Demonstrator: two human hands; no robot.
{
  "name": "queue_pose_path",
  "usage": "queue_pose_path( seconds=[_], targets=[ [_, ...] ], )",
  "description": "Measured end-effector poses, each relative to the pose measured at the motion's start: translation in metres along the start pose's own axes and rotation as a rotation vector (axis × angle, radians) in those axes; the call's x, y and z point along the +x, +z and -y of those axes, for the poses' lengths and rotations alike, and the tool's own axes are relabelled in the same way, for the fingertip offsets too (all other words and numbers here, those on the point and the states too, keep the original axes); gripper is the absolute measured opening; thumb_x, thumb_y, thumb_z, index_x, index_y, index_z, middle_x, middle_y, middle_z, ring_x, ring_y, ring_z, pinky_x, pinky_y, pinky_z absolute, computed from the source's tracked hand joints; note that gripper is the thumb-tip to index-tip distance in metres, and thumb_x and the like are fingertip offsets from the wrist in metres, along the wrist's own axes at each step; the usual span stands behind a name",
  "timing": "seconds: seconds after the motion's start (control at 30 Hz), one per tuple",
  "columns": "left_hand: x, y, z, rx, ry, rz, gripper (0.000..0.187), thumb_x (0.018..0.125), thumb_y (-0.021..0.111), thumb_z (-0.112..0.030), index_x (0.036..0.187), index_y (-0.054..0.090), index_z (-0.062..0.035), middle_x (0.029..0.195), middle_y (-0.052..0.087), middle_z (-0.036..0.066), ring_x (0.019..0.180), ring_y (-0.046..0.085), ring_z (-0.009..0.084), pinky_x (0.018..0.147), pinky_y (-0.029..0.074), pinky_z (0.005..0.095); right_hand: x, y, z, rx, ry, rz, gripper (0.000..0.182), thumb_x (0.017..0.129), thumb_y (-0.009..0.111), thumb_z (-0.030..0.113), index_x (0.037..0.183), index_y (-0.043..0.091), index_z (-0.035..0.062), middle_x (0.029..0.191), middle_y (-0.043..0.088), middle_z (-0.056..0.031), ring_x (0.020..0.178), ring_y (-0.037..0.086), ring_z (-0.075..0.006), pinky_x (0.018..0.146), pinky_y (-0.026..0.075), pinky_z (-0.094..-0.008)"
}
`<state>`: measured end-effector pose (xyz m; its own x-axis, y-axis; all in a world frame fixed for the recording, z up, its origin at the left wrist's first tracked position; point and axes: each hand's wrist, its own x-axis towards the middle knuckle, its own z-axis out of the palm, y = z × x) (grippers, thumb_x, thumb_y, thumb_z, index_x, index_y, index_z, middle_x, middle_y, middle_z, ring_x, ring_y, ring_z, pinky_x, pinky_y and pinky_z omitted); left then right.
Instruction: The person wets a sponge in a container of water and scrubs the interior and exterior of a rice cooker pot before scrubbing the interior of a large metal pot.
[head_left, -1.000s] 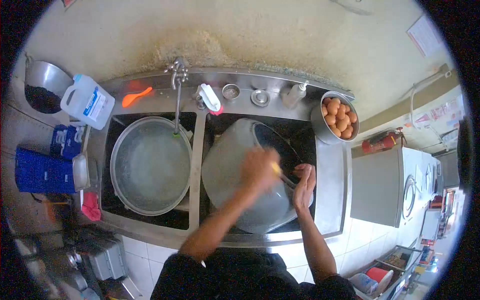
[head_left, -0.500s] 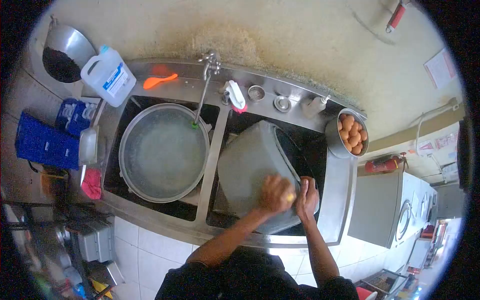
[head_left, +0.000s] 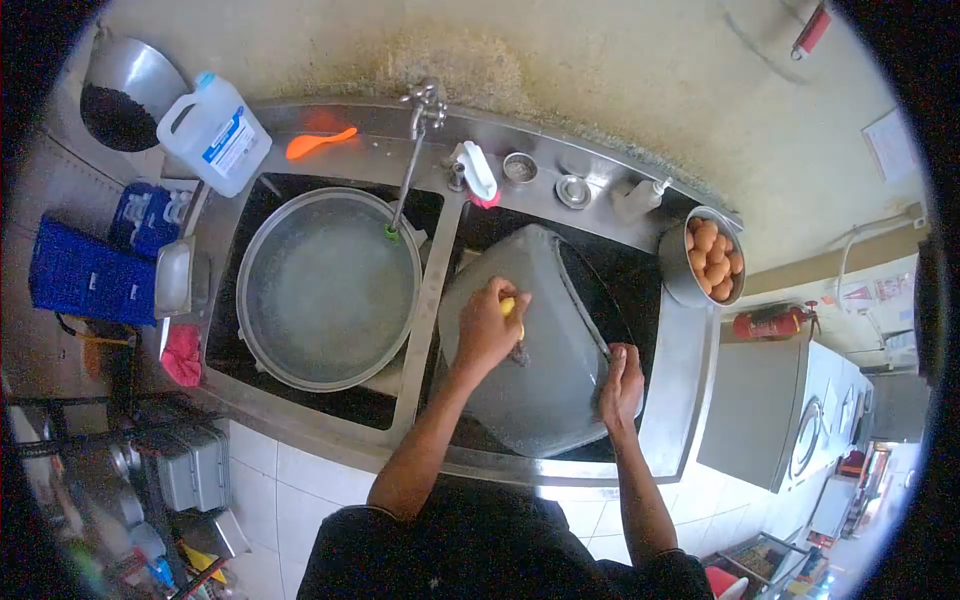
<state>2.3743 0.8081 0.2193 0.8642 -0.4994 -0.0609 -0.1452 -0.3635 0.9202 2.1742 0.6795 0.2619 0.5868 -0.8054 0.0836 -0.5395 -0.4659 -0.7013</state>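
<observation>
A large grey metal pot (head_left: 545, 400) lies tilted on its side in the right sink basin, its open mouth facing right. Against its outer side, my left hand (head_left: 486, 328) is closed around a yellow scrubber (head_left: 508, 306); a dark, rough part shows below the fingers. My right hand (head_left: 621, 388) grips the pot's rim at the lower right. A second large round pot (head_left: 245, 330), full of cloudy water, stands in the left basin under the tap (head_left: 408, 170) with its green tip.
Along the back ledge are a white jug (head_left: 225, 145), an orange spoon (head_left: 320, 143), a white brush (head_left: 479, 172), small metal dishes and a soap bottle (head_left: 640, 200). A pot of eggs (head_left: 690, 285) sits at right. A pink cloth (head_left: 181, 355) hangs on the left edge.
My left hand has moved up and left across the pot's side with the scrubber, away from my right hand. My right hand stays at the rim. The view has shifted slightly.
</observation>
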Motion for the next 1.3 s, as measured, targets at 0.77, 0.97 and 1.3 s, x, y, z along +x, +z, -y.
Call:
queue_pose_path(
  seconds=[0.77, 0.97, 1.3],
  targets=[
    [-0.025, 0.063, -0.055, 0.231, 0.551, -0.344, 0.009, 0.092, 0.063, -0.018, 0.098, 0.059, -0.0118, 0.090, 0.062, 0.008, 0.086, 0.062, 0.0322, 0.082, 0.041, 0.0497, 0.005, 0.000, -0.001, 0.019, 0.091, 0.085, 0.042, 0.107, 0.049, 0.035, 0.116, 0.063, -0.0035, 0.103, 0.069, -0.0296, 0.096, 0.066, -0.0461, 0.085, 0.050, -0.0507],
    [0.024, 0.048, -0.047, 0.193, 0.415, -0.492, 0.009, 0.095, 0.061, -0.020, 0.097, 0.061, -0.0116, 0.084, 0.062, 0.009, 0.080, 0.061, 0.0333, 0.080, 0.041, 0.0497, -0.002, 0.000, -0.003, -0.062, 0.033, 0.028, 0.041, 0.108, 0.046, 0.040, 0.108, 0.063, 0.0022, 0.090, 0.067, -0.0213, 0.083, 0.067, -0.0346, 0.077, 0.050, -0.0448],
    [0.052, 0.026, 0.015, 0.113, -0.017, -0.384, 0.036, 0.100, 0.063, -0.042, 0.099, 0.063, -0.0059, 0.088, 0.068, 0.018, 0.083, 0.066, 0.0392, 0.078, 0.051, 0.0488, 0.001, -0.001, 0.005, 0.002, 0.010, 0.052, 0.036, 0.107, 0.049, 0.031, 0.108, 0.063, -0.0023, 0.090, 0.067, -0.0258, 0.079, 0.065, -0.0403, 0.074, 0.049, -0.0485]
  ],
)
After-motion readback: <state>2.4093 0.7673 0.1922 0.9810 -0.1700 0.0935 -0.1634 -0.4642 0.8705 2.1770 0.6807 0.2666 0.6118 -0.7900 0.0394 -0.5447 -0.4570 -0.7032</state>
